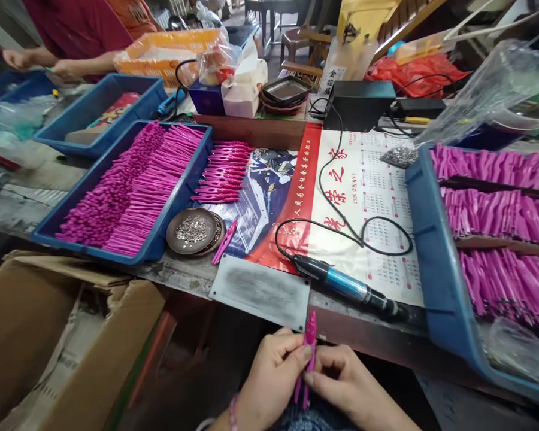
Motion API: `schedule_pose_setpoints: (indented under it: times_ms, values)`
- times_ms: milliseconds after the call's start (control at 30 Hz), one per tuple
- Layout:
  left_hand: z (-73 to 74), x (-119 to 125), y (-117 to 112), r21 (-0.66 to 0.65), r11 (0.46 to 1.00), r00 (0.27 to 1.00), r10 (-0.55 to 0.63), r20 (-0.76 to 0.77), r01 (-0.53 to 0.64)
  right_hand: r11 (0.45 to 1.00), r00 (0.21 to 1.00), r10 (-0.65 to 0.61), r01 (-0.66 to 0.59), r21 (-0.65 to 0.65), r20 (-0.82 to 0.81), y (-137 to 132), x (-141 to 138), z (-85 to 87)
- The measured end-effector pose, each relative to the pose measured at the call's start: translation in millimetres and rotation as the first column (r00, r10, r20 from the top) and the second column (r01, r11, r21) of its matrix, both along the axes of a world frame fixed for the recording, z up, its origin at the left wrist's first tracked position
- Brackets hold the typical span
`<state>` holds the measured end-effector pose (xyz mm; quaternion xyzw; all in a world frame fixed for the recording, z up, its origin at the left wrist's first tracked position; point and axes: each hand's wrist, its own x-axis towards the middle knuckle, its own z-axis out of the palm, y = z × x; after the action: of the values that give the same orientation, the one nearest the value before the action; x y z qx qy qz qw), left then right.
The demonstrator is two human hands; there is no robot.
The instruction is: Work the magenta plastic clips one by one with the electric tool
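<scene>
Between blue trays [435, 269], beyond the held pink tool [311, 331], lies a corded driver [348, 284]

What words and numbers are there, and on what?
"光荣之家": calendar, big red letters.
"2026": calendar.
"人成为全社会尊崇的职业": calendar's red strip.
"金骏眉", I think: pale label.
Too small or blurred: calendar dates, print on cardboard box, orange clothing.

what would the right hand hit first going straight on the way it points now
The pink tweezer-shaped piece, which it already seems to touch, then probably the left hand; depth is unclear.
</scene>
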<state>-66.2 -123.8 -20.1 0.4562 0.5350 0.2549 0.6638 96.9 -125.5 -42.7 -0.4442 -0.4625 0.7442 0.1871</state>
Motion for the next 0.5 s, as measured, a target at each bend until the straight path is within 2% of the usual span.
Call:
schedule_pose_setpoints:
  times_ms: [233,500]
  values:
    - [2.4,0.4,6.1,0.037,0.999,0.997,-0.021,-0.08,0.024,0.999,0.998,0.003,-0.006,-0.054,-0.058,8.3,-0.7,-7.4]
    - [6.2,-5.7,9.9,0.054,0.988,0.986,-0.143,-0.083,0.148,0.995,0.992,0.049,-0.058,-0.075,-0.113,6.3,0.4,-7.0]
